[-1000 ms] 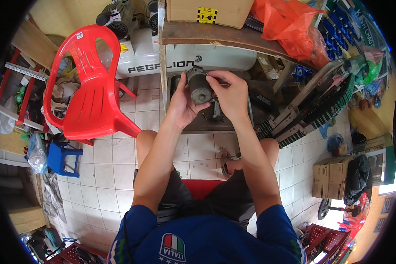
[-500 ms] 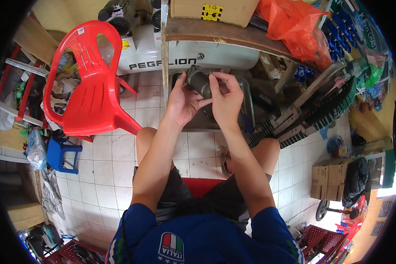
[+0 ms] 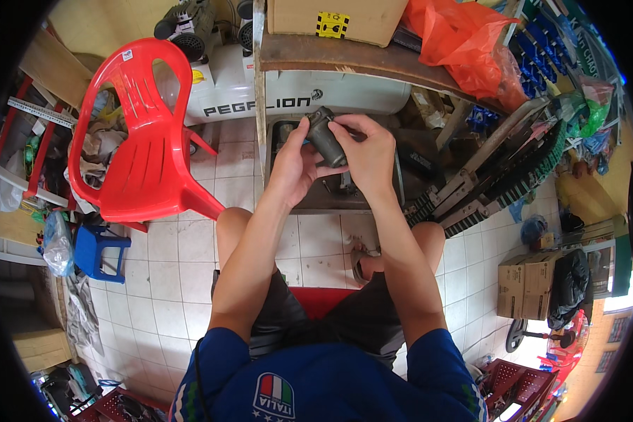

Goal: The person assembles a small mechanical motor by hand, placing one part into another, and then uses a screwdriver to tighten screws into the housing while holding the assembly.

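A dark grey, cylindrical metal part (image 3: 326, 143), like a small motor housing, is held up between my two hands above a dark metal tray (image 3: 316, 209). My left hand (image 3: 292, 167) is closed around its left side, thumb near the upper end and fingers beneath. On the other side, my right hand (image 3: 370, 151) grips it with the thumb and bent fingers near the top. The part tilts, its upper end leaning left. Small metal pieces (image 3: 344, 184) lie in the tray below; their kind is too small to tell.
A red plastic chair (image 3: 142, 162) and a blue stool (image 3: 102, 252) stand to the left. Behind the tray lies a white compressor tank (image 3: 225, 98), with a wooden shelf (image 3: 316, 55) above. Metal frames with black-green treads (image 3: 492, 176) lean at right, near cardboard boxes (image 3: 527, 285).
The cylindrical part has turned more upright and shifted slightly right. My right fingers have moved from its side end to its upper end. The whole view has shifted a little.
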Motion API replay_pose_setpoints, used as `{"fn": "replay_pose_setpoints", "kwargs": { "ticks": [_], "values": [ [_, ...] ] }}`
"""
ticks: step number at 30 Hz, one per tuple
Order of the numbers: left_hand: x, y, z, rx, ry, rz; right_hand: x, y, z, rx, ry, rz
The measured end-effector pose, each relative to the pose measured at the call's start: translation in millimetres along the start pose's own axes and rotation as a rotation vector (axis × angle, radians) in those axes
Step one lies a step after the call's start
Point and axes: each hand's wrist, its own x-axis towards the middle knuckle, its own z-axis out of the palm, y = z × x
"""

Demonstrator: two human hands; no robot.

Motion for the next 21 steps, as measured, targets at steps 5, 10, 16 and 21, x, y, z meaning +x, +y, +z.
{"fn": "replay_pose_setpoints", "kwargs": {
  "ticks": [5, 10, 16, 21],
  "values": [
    [1.1, -0.9, -1.0, 0.002, -0.015, 0.018, -1.0, -3.5, 0.0, -0.032, 0.008, -0.005],
    [1.0, -2.4, -2.9, 0.064, -0.015, 0.02, 0.3, -1.6, 3.2, -0.018, 0.021, -0.007],
    [1.4, -3.5, -2.1, 0.08, -0.002, 0.013, -1.1, 0.0, 4.4, 0.003, 0.027, -0.023],
    [1.0, -3.1, -1.6, 0.062, -0.01, 0.006, -0.4, -2.3, 3.3, -0.039, 0.018, -0.022]
  ]
}}
